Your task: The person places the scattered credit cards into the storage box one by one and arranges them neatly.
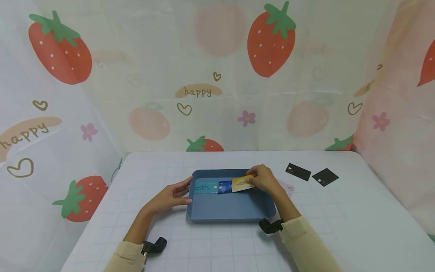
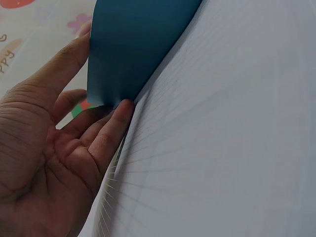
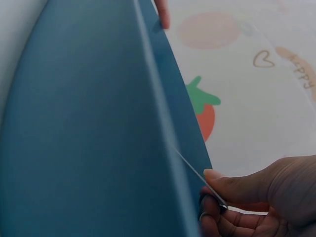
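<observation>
So the right hand (image 1: 263, 179) has the yellow card (image 1: 242, 184) pinched at its right end, thumb against fingers, probably to leave the rest free for lining up. The card's tilted, over the tray at about 1 o'clock; can't tell if it's touching down. Left hand (image 1: 171, 194) is fairly open, fingers and thumb spread along the tray's 9 o'clock wall, not clutching anything. My guess: it's steadying the tray (image 1: 231, 207).

Inside, the teal card (image 1: 205, 187) lies toward 10 o'clock, with the blue card (image 1: 224, 187) right beside it, partly hidden by the yellow one. Looks like a deliberate row. Out on the surface (image 1: 340, 226), two black cards (image 1: 298, 172) sit around 2 o'clock, handy for the right hand. Something pinkish (image 1: 288, 187) peeks out at 3 o'clock, half-blocked by the forearm.
</observation>
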### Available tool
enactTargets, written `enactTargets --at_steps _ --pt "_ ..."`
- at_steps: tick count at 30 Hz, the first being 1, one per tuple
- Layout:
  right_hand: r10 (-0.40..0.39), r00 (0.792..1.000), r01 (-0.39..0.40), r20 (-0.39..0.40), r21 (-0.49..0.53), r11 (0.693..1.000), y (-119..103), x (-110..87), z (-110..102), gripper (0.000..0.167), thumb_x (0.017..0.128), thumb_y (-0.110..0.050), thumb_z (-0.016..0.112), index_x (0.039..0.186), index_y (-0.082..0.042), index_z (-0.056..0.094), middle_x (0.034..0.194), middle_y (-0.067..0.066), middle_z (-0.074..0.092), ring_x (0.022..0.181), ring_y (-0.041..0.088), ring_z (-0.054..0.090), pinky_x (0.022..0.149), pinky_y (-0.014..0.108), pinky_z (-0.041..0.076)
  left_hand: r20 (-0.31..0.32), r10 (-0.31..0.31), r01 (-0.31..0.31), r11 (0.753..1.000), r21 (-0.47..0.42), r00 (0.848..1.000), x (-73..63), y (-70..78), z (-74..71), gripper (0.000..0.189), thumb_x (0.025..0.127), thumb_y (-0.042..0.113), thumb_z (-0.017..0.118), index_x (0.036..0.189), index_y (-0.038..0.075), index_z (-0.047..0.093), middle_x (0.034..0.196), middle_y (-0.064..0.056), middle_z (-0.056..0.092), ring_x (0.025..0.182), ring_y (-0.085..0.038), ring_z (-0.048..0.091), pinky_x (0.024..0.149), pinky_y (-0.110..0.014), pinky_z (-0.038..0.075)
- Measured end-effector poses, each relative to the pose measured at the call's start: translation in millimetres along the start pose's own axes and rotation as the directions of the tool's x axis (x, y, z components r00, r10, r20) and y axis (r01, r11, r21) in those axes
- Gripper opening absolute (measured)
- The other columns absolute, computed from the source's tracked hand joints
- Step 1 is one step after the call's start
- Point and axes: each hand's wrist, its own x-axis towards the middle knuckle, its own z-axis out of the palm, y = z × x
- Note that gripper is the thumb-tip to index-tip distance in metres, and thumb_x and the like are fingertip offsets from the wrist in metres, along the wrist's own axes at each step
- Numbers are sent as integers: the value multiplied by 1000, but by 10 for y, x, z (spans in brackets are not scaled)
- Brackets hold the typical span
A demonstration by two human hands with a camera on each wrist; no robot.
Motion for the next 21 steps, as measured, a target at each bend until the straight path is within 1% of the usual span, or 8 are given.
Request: enactTargets --at_steps 6,9,17,21 --pt "2 1000 -2 -8 -21 1000 6 1 5 24 89 -5 77 110 4 73 93 13 69 73 19 61 54 25 54 -1 7 -7 1000 3 1000 3 -5 0 89 91 15 78 162 9 24 167 -9 20 149 -33 30 118 -44 31" --pt "4 1000 -4 -9 -42 999 1 -9 8 25 89 -5 76 112 4 73 95 13 69 75 20 61 54 25 55 1 8 -8 1000 1 1000 1 -12 3 89 91 15 78 162 9 24 167 -9 20 150 -34 29 118 -44 31" --pt "22 1000 -22 -3 -54 998 -26 -21 23 27 89 -3 76 114 6 71 100 16 68 78 22 63 57 25 57 0 14 -14 1000 16 1000 1 -10 5 89 91 15 78 162 9 24 167 -9 21 149 -33 30 118 -44 31" --pt "8 1000 -9 -9 -76 997 -32 -24 29 27 88 -1 76 113 8 70 102 18 69 79 22 64 58 25 57 1 18 -18 1000 20 1000 0 -5 6 89 91 15 78 162 8 23 167 -10 20 149 -34 30 118 -45 31"
